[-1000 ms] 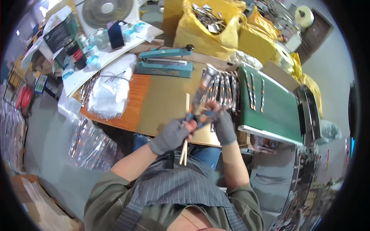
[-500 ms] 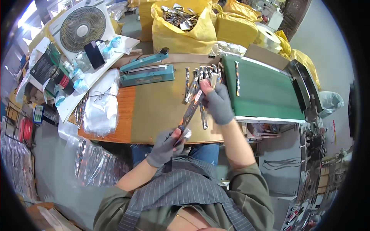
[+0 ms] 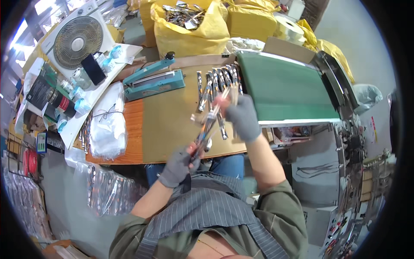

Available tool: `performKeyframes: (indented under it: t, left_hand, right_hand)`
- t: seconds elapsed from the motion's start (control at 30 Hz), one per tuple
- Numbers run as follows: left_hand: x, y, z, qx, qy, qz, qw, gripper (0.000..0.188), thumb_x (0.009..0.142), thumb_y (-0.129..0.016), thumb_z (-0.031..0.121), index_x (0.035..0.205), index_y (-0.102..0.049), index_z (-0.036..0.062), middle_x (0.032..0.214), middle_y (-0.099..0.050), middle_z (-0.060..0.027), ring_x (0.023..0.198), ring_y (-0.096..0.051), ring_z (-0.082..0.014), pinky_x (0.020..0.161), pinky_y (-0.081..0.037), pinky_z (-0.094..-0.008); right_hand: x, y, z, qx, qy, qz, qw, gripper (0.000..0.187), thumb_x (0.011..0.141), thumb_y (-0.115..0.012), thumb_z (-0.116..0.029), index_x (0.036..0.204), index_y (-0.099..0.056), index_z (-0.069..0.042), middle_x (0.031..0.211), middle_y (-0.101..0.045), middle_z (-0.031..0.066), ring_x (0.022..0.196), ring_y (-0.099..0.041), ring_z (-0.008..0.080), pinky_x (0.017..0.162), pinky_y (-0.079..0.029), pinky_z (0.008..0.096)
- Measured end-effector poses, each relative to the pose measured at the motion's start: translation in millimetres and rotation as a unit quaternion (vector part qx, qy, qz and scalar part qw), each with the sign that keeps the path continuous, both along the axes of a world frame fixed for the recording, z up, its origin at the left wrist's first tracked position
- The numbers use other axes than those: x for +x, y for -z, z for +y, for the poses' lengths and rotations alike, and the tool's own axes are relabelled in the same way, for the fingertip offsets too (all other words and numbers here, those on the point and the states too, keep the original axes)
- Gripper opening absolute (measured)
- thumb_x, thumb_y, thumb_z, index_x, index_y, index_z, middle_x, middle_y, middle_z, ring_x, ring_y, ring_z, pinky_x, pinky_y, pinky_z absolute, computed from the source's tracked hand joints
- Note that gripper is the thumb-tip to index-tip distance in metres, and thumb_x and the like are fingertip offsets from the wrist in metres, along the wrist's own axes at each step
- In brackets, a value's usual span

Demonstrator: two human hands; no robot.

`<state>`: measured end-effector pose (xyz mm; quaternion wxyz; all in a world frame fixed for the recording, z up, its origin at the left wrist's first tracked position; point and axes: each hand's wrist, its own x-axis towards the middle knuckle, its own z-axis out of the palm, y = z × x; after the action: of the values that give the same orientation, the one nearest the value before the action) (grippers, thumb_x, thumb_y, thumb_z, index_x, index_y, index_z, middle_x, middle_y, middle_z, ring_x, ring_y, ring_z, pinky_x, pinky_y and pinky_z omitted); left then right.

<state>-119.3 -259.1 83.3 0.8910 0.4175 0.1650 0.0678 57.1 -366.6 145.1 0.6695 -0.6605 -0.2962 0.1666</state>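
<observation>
A person in grey gloves holds a long dark packet (image 3: 204, 138) and pale sticks (image 3: 234, 96) over a table (image 3: 166, 116).

The left hand (image 3: 177, 167), low in the middle of the frame, grips the bottom of the packet, which leans up and to the right. The right hand (image 3: 244, 118), just right of the middle, pinches the sticks; they are blurry, so one cannot tell if that hand touches the packet too. More dark packets (image 3: 221, 80) lie side by side above the hands. A blue-green tool with a long handle (image 3: 157, 87) sits left of them, and a green belt (image 3: 289, 90) fills the upper right. A fan (image 3: 77, 43) stands at the upper left.
</observation>
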Motion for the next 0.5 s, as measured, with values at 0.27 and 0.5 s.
performKeyframes:
  t: [0.27,0.5]
  left_hand:
    - [1.1,-21.6,21.5,0.288,0.028,0.065,0.955,0.037,0.097,-0.042,0.034,0.079,-0.056,0.0042,0.053,-0.041,0.0031,0.042,-0.034,-0.0037,0.039,-0.026,-0.0196]
    - [24.9,-20.2,0.7,0.271,0.09,0.069,0.956,0.038,0.096,-0.043,0.033,0.097,-0.059,-0.0005,0.061,-0.055,-0.0043,0.042,-0.043,-0.0066,0.037,-0.031,-0.0196]
  right_hand:
    - [46.1,-7.1,-4.6,0.166,0.125,0.111,0.972,0.025,0.089,-0.056,-0.028,0.081,-0.062,-0.005,0.056,-0.041,-0.0061,0.039,-0.029,0.0042,0.036,-0.019,0.0211]
    - [74.7,33.7,-42.1,0.088,0.156,-0.327,0.928,0.017,0.076,-0.052,-0.005,0.088,-0.064,0.0,0.081,-0.067,0.0115,0.075,-0.062,0.0288,0.067,-0.051,0.0314]
